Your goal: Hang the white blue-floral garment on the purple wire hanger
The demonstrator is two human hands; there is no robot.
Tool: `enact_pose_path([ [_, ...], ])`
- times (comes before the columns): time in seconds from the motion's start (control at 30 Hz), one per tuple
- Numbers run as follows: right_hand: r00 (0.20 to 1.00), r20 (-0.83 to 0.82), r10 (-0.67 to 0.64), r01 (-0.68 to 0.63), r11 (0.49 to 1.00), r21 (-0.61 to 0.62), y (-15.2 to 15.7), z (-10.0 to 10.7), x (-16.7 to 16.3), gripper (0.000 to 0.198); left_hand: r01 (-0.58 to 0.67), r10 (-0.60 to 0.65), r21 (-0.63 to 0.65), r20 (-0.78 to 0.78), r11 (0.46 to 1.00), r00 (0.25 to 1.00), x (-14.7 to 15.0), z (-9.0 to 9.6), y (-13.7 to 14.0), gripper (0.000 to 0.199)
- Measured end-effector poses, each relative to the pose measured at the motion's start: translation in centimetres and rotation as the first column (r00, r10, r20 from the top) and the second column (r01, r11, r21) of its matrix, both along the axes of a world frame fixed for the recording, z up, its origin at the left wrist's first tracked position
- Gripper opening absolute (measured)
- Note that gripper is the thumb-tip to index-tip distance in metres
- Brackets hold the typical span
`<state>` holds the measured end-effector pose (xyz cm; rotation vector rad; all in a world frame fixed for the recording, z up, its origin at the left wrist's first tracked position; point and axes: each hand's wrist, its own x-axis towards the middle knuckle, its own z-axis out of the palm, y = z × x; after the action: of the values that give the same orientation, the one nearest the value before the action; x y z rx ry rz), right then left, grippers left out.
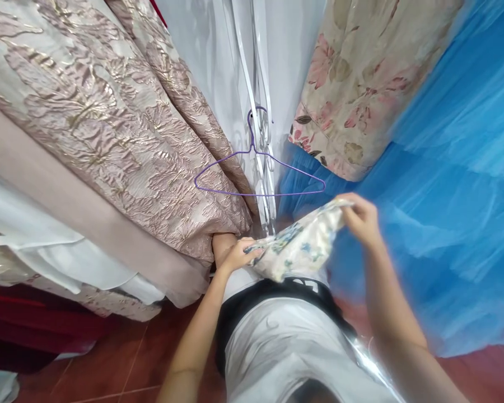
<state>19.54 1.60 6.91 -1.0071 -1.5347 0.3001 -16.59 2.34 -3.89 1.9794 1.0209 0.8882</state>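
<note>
A cream cloth with a blue and green flower print (304,243) is stretched slantwise in front of my waist. My left hand (240,254) pinches its lower left end, fingers closed on the fabric. Higher up on the right, my right hand (361,215) grips the opposite corner. The cloth is somewhat blurred, and I cannot tell what kind of garment it is. Just beyond it, a purple wire hanger (260,194) hangs with no clothing on it, its hook among white ribbons (258,61).
Pink and gold brocade fabric (109,129) hangs at the left, above dark red cloth (37,324). On the right are a floral beige fabric (357,95) and a wide blue tulle (453,224). Reddish floor tiles (126,358) show below.
</note>
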Motion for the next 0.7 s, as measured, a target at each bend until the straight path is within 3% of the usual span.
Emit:
enact_pose_path([
  [0.07,0.988,-0.124,-0.095,0.105,0.992,0.076,3.5,0.4,2.0,0.020,-0.043,0.041,0.042,0.042,0.998,0.998,-0.8,0.9,-0.1,0.054],
  [0.13,0.981,-0.164,-0.104,0.119,0.989,0.084,7.5,1.1,2.7,0.022,-0.058,0.050,0.055,0.131,0.997,0.990,-1.2,2.5,-0.7,0.048],
  [0.23,0.967,-0.254,0.019,-0.019,1.000,0.000,12.8,3.1,0.8,0.026,-0.091,0.062,0.095,0.272,0.991,0.960,-1.6,5.6,-2.1,0.036],
  [0.3,0.932,-0.344,0.112,-0.159,0.981,-0.111,15.0,4.5,-1.8,0.026,-0.174,0.130,0.107,0.333,0.979,0.934,-2.5,7.4,-2.6,0.032],
  [0.4,0.869,-0.437,0.232,-0.380,0.879,-0.289,15.6,6.5,-5.5,0.028,-0.317,0.258,0.139,0.332,0.938,0.907,-5.1,9.5,-2.2,0.032],
  [0.57,0.759,-0.466,0.456,-0.650,0.584,-0.487,13.0,7.5,-8.3,0.030,-0.324,0.331,0.404,0.054,0.855,0.942,-10.7,11.7,-0.4,0.030],
  [0.63,0.725,-0.515,0.458,-0.685,0.556,-0.470,12.1,7.3,-9.1,0.023,-0.333,0.386,0.450,-0.027,0.829,0.922,-11.9,12.1,0.0,0.028],
  [0.7,0.714,-0.564,0.415,-0.685,0.582,-0.439,11.6,7.2,-9.8,0.018,-0.347,0.427,0.475,-0.068,0.809,0.902,-12.4,12.1,0.2,0.026],
])
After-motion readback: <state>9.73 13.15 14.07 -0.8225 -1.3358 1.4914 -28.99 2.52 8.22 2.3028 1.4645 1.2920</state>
